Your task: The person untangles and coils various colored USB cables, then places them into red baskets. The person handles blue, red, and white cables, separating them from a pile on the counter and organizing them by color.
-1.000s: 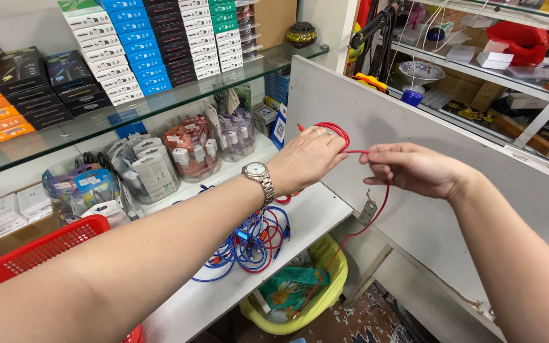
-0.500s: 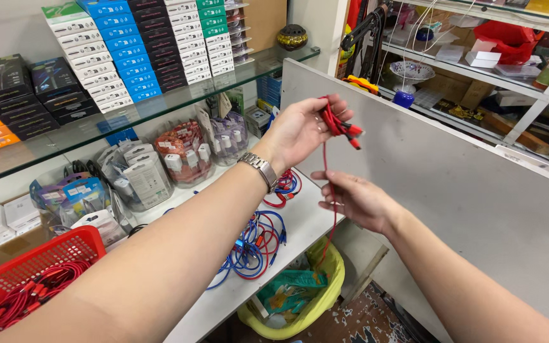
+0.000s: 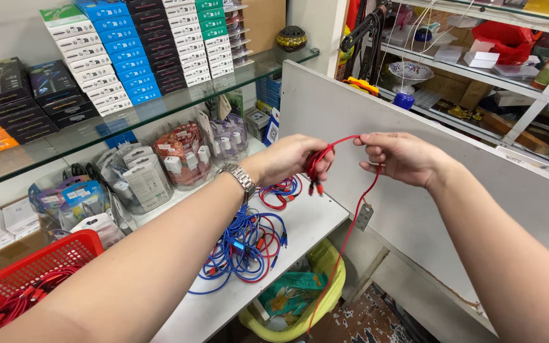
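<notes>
Two bare hands work a thin red cable [image 3: 344, 238] over a white counter [image 3: 300, 222], head cam only, so just the one view. Left hand [image 3: 290, 159], w/ a metal wristwatch [image 3: 239, 178], is closed round a small bunch of red loops, plug ends poking out below the fingers. Right hand [image 3: 401, 155] pinches the same cable btwn thumb & fingertips, just beside the left; a short span arcs across btwn them. From the right hand the free length hangs down past the counter edge toward a yellow bin [image 3: 316, 305] on the floor, tail end approx over its rim. Cable looks light, soft & limp: it sags under its own weight and takes a curve easily, so it'll prob slip out of a loose coil unless the loops stay clamped. Jacket looks smooth, maybe a bit slick. Best hold seems to be on the bundled loops w/ one hand, pinching the running strand close to the bundle w/ the other, not near the plugs. On the counter below lies a tangle of blue and red cables [image 3: 243, 248], and a smaller red coil [image 3: 281, 190] nearer the left wrist. Red basket [image 3: 20, 273] at far left holds more red cables. Glass shelf [image 3: 160, 111] above carries stacked boxes
</notes>
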